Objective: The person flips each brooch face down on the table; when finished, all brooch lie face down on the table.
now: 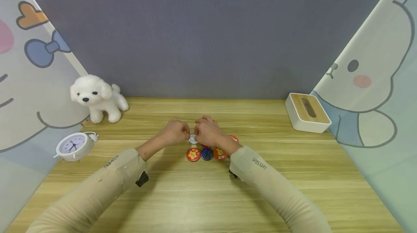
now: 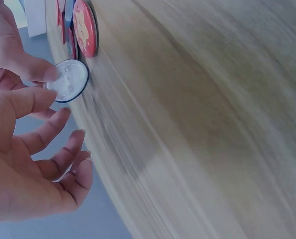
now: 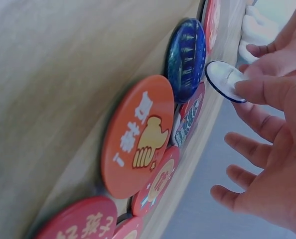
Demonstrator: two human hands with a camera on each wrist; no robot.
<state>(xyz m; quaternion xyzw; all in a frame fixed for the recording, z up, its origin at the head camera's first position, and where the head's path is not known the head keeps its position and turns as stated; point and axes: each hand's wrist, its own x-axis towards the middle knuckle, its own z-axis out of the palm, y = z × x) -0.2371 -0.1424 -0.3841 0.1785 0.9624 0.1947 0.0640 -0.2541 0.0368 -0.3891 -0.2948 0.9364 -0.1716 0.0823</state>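
A round pin badge (image 1: 193, 138) is held tilted between both hands, its pale back with a pin showing. My right hand (image 1: 208, 131) pinches it, the thumb lying over the back in the right wrist view. From the other side my left hand (image 1: 174, 131) grips its edge with thumb and finger; its other fingers (image 2: 68, 154) are loosely bent. Just nearer on the table lie a red badge with a yellow figure (image 1: 193, 154), a dark blue badge (image 1: 207, 154) and an orange badge with a thumbs-up (image 3: 138, 137). More red badges (image 3: 160, 181) are partly hidden by my right arm.
A white toy dog (image 1: 99, 97) stands at the back left, with a white alarm clock (image 1: 75, 146) in front of it. At the back right sits a white tissue box with a wooden lid (image 1: 307, 112). A grey panel (image 1: 208, 37) closes off the wooden table's far edge.
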